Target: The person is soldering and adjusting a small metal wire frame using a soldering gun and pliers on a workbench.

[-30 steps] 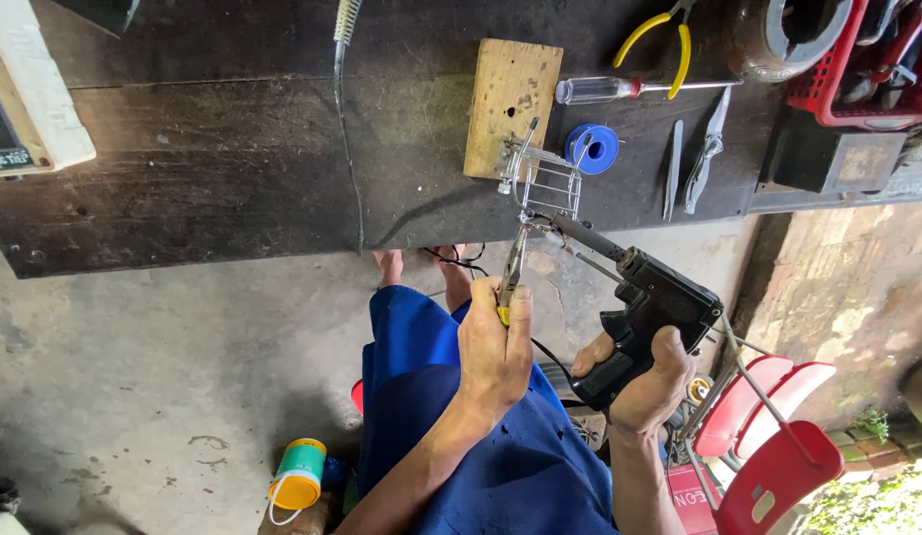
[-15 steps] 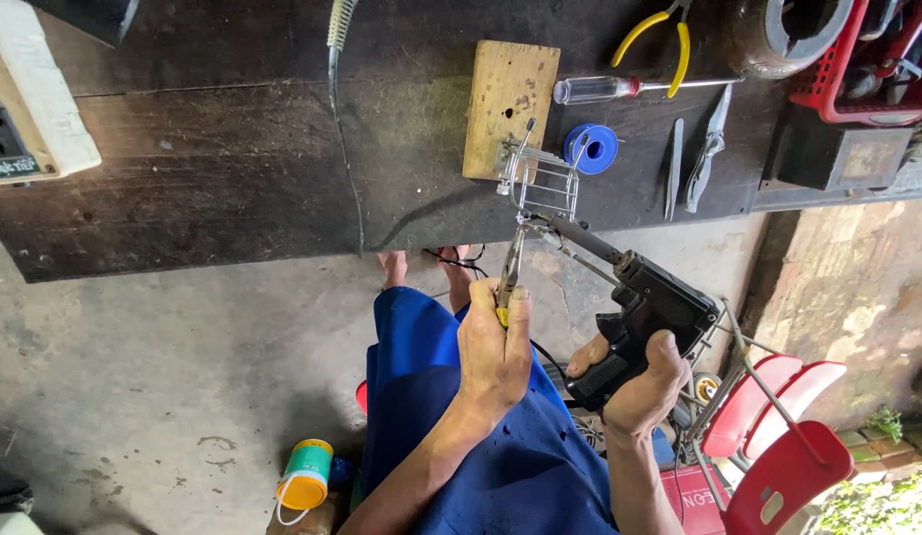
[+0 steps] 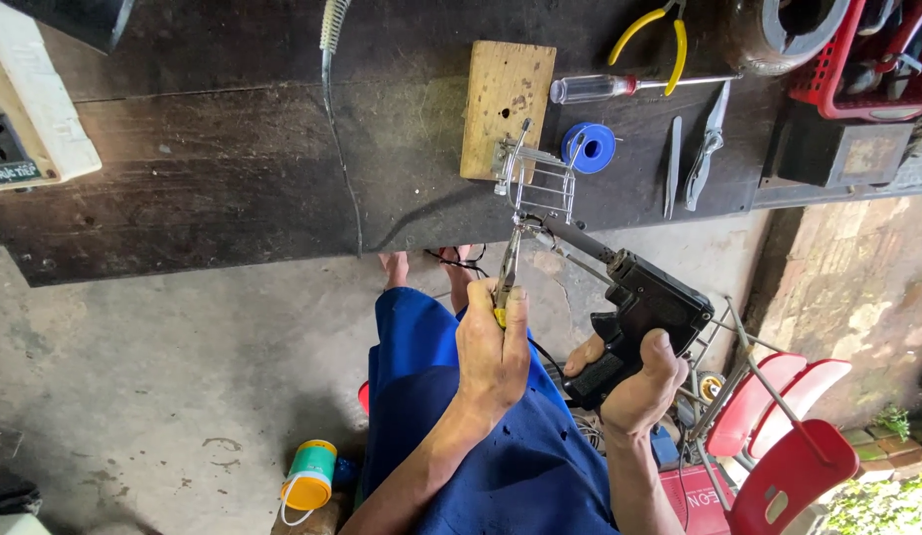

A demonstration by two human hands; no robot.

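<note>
My left hand [image 3: 493,352] grips yellow-handled pliers [image 3: 507,269] whose jaws reach up to a small wire frame [image 3: 540,183] at the edge of the dark wooden workbench [image 3: 233,168]. My right hand [image 3: 634,381] holds a black soldering gun [image 3: 644,302] by its pistol grip, its thin tip pointing at the lower part of the wire frame, close to the pliers' jaws. A pale wooden block [image 3: 506,107] lies just behind the frame, and a blue spool [image 3: 589,147] sits to its right.
On the bench lie yellow-handled pliers [image 3: 654,30], a clear-handled screwdriver [image 3: 629,85], tweezers [image 3: 674,163], small cutters [image 3: 709,144], a red basket [image 3: 857,59] and a white socket box [image 3: 30,109]. Below are red chairs [image 3: 778,436] and a green-and-yellow can [image 3: 309,476].
My right hand has tilted the soldering gun slightly, bringing its tip nearer the wire frame. My left hand and the pliers stay in place.
</note>
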